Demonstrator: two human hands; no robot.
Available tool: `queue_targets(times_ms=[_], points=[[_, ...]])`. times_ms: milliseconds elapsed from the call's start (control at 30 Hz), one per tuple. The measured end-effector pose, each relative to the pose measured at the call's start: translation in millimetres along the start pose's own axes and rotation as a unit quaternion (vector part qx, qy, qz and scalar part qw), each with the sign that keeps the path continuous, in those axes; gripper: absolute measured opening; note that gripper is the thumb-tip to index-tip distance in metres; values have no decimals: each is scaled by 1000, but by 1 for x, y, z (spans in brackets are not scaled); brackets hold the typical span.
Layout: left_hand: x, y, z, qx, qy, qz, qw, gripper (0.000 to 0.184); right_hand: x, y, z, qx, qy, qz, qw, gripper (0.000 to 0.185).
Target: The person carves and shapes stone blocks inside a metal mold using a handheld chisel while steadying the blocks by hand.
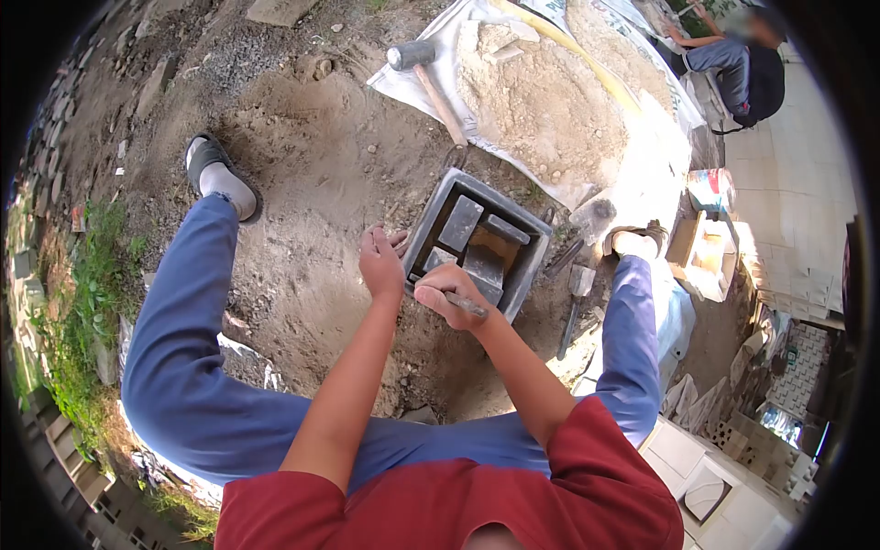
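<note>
Between my legs on the dirt stands a grey rectangular box [533,218], tilted, with several dark grey blocks [461,223] inside and a brown floor showing between them. My left hand [382,263] rests at the box's left edge, its fingers apart, with no tool in it. Over the box's near corner, my right hand [449,295] is closed around a thin grey tool [467,305], whose end sticks out to the right. The part of the tool inside the fist is hidden, and so is some of the box's near side.
A mallet [428,82] lies beyond the box beside a white sheet [401,90] bearing sandy rubble. Right of the box are a small hammer [577,291], a cardboard box [704,252] and a bucket [711,191]. Another person [747,73] sits at the top right.
</note>
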State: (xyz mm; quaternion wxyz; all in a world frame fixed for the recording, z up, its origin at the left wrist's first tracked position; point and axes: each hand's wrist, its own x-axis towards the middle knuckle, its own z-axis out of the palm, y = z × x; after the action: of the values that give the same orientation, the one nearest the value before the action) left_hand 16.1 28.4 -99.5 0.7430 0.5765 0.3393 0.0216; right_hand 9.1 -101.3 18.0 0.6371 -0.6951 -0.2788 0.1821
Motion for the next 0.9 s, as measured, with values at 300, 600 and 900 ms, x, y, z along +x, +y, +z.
queue_targets(times_ms=[300,600,900], points=[[3,-7,0,-14,-8,11,1000,36,2,1,-13,-26,12,-20,999,30],[-8,13,2,244,-29,146,958,34,-9,-12,-20,-40,5,15,999,43],[-10,14,1,326,0,123,937,43,-24,-22,-19,-36,25,65,997,37]])
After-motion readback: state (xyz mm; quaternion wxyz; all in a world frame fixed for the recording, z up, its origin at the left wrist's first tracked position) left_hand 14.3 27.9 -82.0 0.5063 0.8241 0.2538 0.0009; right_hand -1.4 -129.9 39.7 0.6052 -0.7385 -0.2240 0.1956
